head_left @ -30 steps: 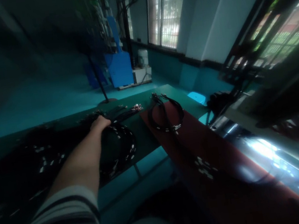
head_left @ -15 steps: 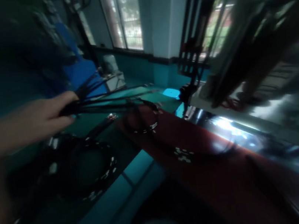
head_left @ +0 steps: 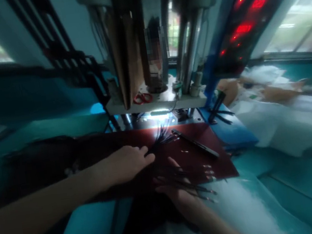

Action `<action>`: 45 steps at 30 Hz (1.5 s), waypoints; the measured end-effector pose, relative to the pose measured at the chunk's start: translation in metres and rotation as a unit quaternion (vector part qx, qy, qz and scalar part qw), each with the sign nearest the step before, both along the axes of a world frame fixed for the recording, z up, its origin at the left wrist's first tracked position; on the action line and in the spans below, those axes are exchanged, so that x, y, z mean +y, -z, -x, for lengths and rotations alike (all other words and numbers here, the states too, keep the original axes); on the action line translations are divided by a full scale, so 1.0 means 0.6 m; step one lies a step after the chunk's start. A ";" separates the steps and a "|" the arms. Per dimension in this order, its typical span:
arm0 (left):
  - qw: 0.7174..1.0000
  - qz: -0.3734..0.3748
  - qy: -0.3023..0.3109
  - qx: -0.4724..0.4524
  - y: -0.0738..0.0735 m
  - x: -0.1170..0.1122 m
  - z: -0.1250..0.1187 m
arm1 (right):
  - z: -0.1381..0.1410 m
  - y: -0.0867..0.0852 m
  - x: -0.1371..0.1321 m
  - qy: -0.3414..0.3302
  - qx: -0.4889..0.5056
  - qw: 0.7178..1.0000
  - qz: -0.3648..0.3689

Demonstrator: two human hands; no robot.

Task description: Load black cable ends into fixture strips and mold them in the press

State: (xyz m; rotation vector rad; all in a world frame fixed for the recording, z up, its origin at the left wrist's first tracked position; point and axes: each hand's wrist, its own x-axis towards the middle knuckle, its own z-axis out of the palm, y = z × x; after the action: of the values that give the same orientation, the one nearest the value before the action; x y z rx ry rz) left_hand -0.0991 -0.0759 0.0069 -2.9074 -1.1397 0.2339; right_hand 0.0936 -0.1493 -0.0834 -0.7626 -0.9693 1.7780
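Note:
My left hand [head_left: 127,163] rests on a dark red mat [head_left: 208,152], pinching one end of a bundle of thin black cables [head_left: 163,137] whose tips fan out toward a lit machine. Near the mat's front edge, my right hand [head_left: 176,192] is closed round the other cable ends [head_left: 197,189], which stick out to the right. A black rod-like tool [head_left: 197,146] lies loose on the mat, right of my hands. The picture is blurred by motion.
A press-like machine [head_left: 148,47] with metal columns stands right behind the mat, red scissors [head_left: 142,98] on its plate. A panel with red lights [head_left: 240,22] is at upper right. Another person's arms in white [head_left: 261,95] work at the right.
My view swung right from the bench with cable coils to the machine. My left hand lifted a cable bundle and brought it onto the red mat; my right hand now holds it too.

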 end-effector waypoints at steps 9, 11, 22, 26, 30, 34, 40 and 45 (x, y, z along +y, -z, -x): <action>0.996 -0.046 0.019 -0.078 0.112 0.011 -0.041 | -0.045 0.006 0.035 0.126 0.039 0.986 0.098; 0.996 -0.036 0.019 -0.078 0.104 0.016 -0.037 | -0.048 -0.006 0.050 0.113 0.058 0.989 0.080; 0.965 0.212 -0.084 -0.127 0.087 0.010 -0.010 | -0.062 -0.040 0.104 0.084 0.011 0.995 -0.049; 0.842 0.464 -0.073 -0.266 0.075 0.019 -0.077 | -0.055 -0.051 0.096 -0.034 -0.082 0.988 -0.126; 0.701 0.602 -0.099 -0.370 0.071 0.052 -0.145 | -0.066 -0.034 0.100 0.021 0.014 0.999 -0.030; 0.689 0.599 -0.144 -0.383 0.079 0.061 -0.166 | -0.115 -0.035 0.121 0.149 0.068 0.985 -0.060; 0.692 0.582 -0.162 -0.395 0.093 0.059 -0.182 | -0.142 -0.079 0.148 0.116 -0.157 0.971 -0.139; 0.660 0.599 -0.131 -0.434 0.089 0.063 -0.216 | -0.126 -0.072 0.149 0.070 -0.230 0.955 -0.174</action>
State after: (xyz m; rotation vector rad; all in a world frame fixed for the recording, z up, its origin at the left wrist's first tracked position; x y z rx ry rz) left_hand 0.0302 -0.0382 -0.0463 -4.1153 -2.1851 -0.9266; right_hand 0.1694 -0.0602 -0.0402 -1.0081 -1.4513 1.2776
